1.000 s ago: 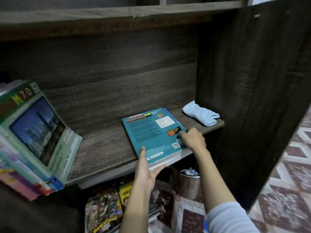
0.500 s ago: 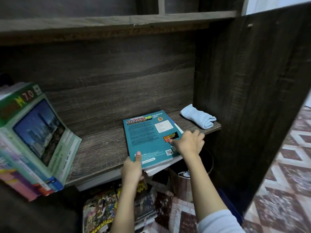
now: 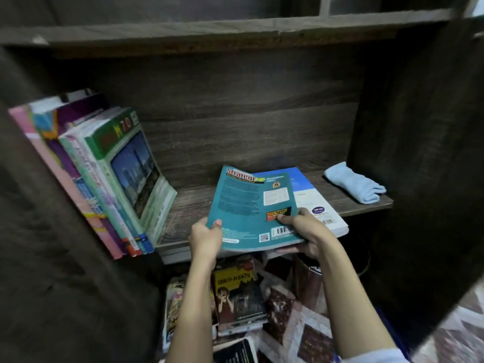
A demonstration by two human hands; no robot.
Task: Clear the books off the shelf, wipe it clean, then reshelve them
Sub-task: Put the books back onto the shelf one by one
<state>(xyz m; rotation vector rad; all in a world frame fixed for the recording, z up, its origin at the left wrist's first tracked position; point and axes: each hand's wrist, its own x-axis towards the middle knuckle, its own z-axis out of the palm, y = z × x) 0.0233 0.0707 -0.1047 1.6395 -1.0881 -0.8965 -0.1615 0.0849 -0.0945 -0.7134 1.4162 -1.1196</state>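
Note:
A teal book (image 3: 248, 208) is tilted up off the dark wooden shelf (image 3: 191, 205), its near edge raised. My left hand (image 3: 205, 238) grips its near left corner, thumb on the cover. My right hand (image 3: 307, 233) grips its near right corner, thumb on top and fingers underneath. Under it a blue and white book (image 3: 314, 200) lies flat on the shelf, jutting over the front edge. Several books (image 3: 104, 179) lean against the left wall of the shelf. A folded light blue cloth (image 3: 355, 186) lies at the shelf's right end.
Below the shelf, several books and magazines (image 3: 238, 297) are piled on a patterned floor (image 3: 301, 334), next to a metal can (image 3: 307, 284). A dark side panel (image 3: 424, 153) closes the right side. Another shelf board (image 3: 209, 32) runs overhead.
The teal book lay flat on the shelf; both hands took its near corners and lifted it, uncovering the blue and white book beneath. The camera view swung left and down.

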